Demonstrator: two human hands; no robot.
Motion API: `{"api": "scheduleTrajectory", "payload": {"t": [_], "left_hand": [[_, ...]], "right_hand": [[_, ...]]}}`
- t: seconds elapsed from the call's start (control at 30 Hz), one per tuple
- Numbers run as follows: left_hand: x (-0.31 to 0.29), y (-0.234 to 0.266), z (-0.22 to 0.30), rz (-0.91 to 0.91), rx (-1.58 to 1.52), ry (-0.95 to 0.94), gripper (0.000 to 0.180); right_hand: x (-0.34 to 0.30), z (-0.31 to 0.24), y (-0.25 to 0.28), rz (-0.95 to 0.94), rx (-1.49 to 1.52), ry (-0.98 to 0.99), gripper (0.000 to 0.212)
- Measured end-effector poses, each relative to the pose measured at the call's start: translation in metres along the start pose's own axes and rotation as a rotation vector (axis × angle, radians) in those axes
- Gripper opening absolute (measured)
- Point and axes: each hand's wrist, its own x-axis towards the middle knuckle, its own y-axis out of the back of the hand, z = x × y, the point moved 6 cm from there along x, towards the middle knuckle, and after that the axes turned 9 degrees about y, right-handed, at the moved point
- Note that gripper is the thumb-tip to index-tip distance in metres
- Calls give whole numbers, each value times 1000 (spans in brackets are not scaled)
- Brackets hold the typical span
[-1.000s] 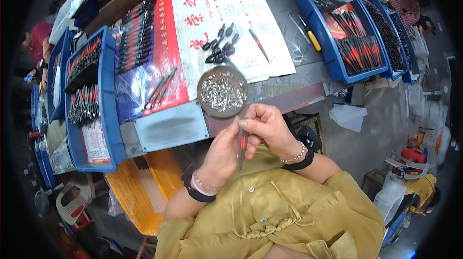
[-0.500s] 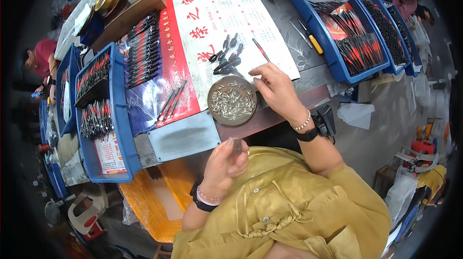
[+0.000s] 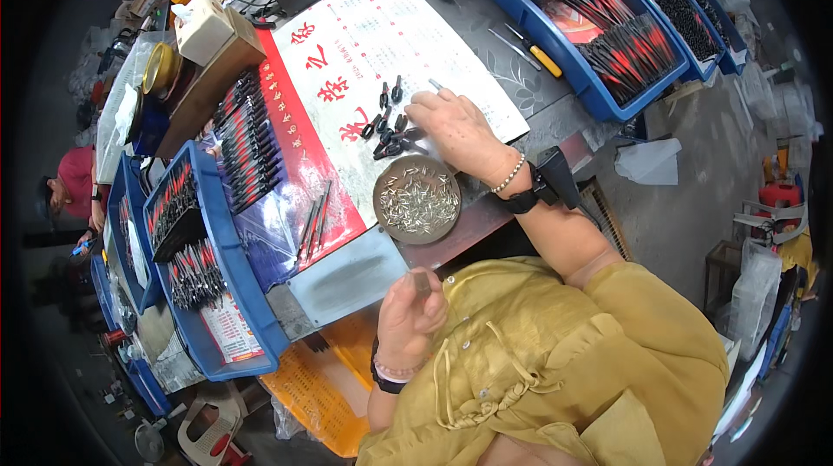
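Right hand (image 3: 455, 127) stretched out over the white printed sheet (image 3: 408, 41), palm down, fingertips at a slim pen-like stick (image 3: 436, 85) near the middle of the bench; whether the fingers pinch it or only touch it I cannot tell — the back of the hand hides them. Just beside the hand, toward the bench's near edge, a loose cluster of small black clips (image 3: 388, 123); nearer still, a round metal dish (image 3: 417, 200) heaped with tiny silver pins, sitting right at the front edge of the bench.

Left hand (image 3: 408, 314) held close to the chest, off the bench, fingers curled and pressed together on a small grey piece (image 3: 422, 280); the piece is too small to make out further.

Blue trays (image 3: 213, 232) of red-and-black parts line the left edge and the far right corner; a sleeve of black parts (image 3: 252, 145) lies on the red sheet.

Risks, as I judge them: the right wrist and forearm pass directly above the dish — a low drag back could clip its rim and spill pins over the front edge; the black clips lie loose under the palm and could be swept aside; the grey piece is held over the lap, so a slack pinch would likely drop it to the floor rather than the bench.
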Motion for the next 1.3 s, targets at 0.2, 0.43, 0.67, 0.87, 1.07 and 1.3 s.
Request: {"api": "scheduleTrajectory", "payload": {"t": [0.2, 0.43, 0.67, 0.87, 1.07, 1.3], "left_hand": [[2, -2, -5, -14, -15, -23, 29], [-1, -8, -7, 66, 88, -101, 38], [12, -29, -25, 23, 79, 1, 34], [15, -36, -36, -8, 58, 80, 31], [17, -43, -43, -69, 1, 105, 30], [16, -41, -44, -61, 11, 124, 31]], "right_hand": [[-10, 5, 9, -23, 43, -265, 5], [-53, -31, 48, 140, 1024, -359, 20], [-94, -60, 40, 54, 1632, -747, 17], [-110, -67, 38, 45, 1761, -859, 19], [-117, -72, 27, 72, 1906, -922, 15], [-119, -77, 21, 35, 1904, -902, 17]]}}
